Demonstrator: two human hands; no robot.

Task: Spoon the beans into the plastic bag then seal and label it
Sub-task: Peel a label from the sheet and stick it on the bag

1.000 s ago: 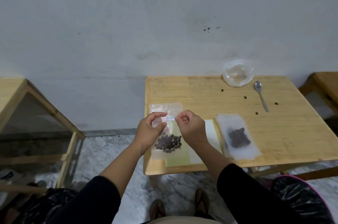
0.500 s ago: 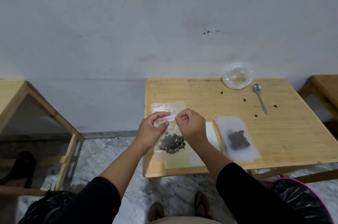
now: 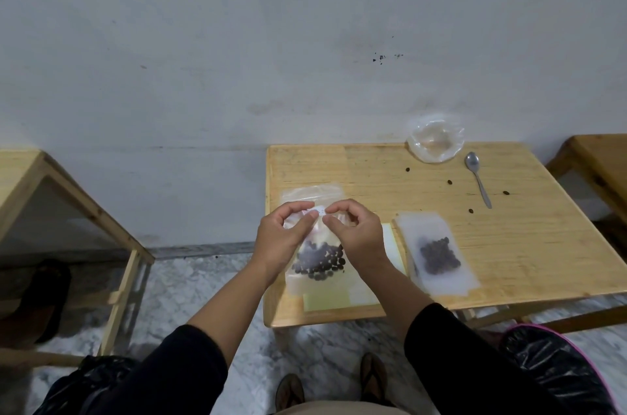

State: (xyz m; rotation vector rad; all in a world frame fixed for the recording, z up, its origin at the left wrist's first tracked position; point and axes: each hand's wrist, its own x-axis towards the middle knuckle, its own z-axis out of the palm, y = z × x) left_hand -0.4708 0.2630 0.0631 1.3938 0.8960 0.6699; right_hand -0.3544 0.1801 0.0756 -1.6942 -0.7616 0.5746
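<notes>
Dark brown beans (image 3: 319, 260) lie inside a clear plastic bag (image 3: 314, 245) flat on the wooden desk (image 3: 509, 245); left hand (image 3: 281, 238) and right hand (image 3: 356, 234) pinch a small white label (image 3: 320, 210) between them above it, apparently ready for sticking.

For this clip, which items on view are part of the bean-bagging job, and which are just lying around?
In use:
- left hand and right hand, pinching a small white label
- bag of beans beneath them
- second bag of beans
- spoon
- clear plastic dish
- paper sheets under the bag

Lying about:
- loose beans on the table
- black bin bag
- side tables
</notes>
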